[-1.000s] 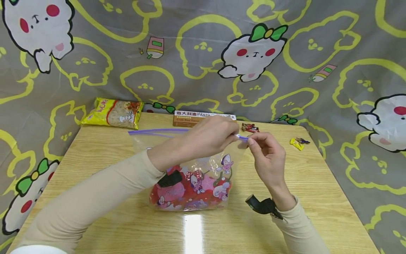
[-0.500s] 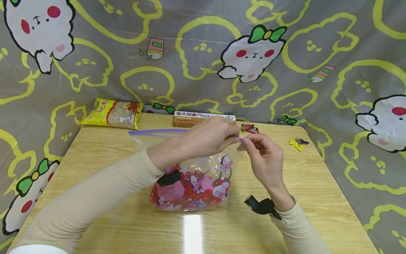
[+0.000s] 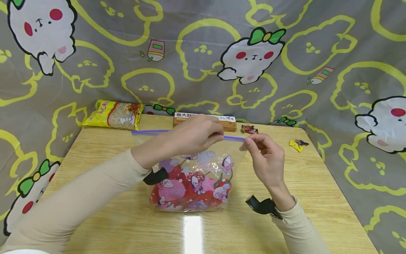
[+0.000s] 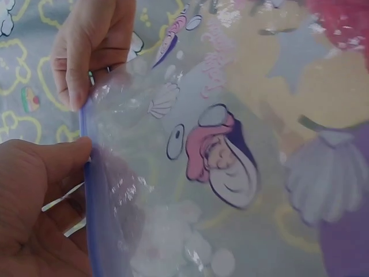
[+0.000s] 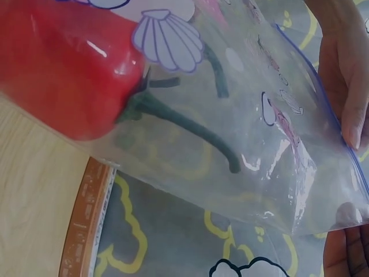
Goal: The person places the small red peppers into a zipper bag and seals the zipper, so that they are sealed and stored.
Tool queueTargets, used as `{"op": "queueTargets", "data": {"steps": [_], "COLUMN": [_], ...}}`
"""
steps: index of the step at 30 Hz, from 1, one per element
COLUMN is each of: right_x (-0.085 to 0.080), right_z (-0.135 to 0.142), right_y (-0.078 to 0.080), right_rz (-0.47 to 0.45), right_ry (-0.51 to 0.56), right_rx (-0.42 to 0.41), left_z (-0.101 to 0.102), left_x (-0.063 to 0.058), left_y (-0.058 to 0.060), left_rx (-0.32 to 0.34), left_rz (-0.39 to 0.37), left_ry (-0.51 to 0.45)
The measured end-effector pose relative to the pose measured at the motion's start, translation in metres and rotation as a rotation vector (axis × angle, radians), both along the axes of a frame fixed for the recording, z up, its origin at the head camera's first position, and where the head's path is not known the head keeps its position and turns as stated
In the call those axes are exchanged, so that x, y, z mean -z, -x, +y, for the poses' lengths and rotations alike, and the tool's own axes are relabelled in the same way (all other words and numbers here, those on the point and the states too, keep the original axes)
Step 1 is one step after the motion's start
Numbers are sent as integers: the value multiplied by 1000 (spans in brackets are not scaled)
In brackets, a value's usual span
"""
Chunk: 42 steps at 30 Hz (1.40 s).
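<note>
A clear zip bag printed with pink cartoon shells stands upright at the middle of the table, its purple zip strip along the top. Inside are shiny red vegetables with long green stems, partly hidden by the print. My left hand reaches across the bag and pinches the zip strip near its middle, thumb on the near side. At the bag's upper right corner, my right hand pinches the end of the strip between thumb and fingers. Right of my left hand the strip runs straight.
A yellow food packet lies at the back left. Behind the bag is a pasta box, partly covered by my left hand. A red-brown wrapped snack and a small yellow packet lie toward the right. A patterned curtain encloses the table.
My left hand has slid leftward along the zip strip, away from my right hand, baring more of the strip and the pasta box. My right hand stays at the corner, barely moved.
</note>
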State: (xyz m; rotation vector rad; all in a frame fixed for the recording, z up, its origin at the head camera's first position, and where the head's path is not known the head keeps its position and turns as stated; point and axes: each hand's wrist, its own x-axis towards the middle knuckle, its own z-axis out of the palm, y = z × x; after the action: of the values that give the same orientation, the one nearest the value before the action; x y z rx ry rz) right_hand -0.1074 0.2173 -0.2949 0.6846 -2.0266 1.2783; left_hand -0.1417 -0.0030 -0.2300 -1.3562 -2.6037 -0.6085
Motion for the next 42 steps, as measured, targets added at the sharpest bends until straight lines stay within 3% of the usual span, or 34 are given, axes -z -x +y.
{"op": "queueTargets", "data": {"steps": [12,24,34,42], "right_x": [-6,5,-12,-15], "right_z": [-5,9,-3,-5], "right_y": [-4,4,-7,-8], "right_rz": [26,25,17,12], "right_ry": [-23,-12,-6,-14], "right_rx": [17,65,61,81], "left_z": [-32,-76,-107,-128], "left_x": [8,14,19,22], "left_y": [0,1,-2,-3], "left_rx": [1,-44,-86,-130], "left_rz": [20,55,83,86], "left_ry": [-63,-76,-97,-111]}}
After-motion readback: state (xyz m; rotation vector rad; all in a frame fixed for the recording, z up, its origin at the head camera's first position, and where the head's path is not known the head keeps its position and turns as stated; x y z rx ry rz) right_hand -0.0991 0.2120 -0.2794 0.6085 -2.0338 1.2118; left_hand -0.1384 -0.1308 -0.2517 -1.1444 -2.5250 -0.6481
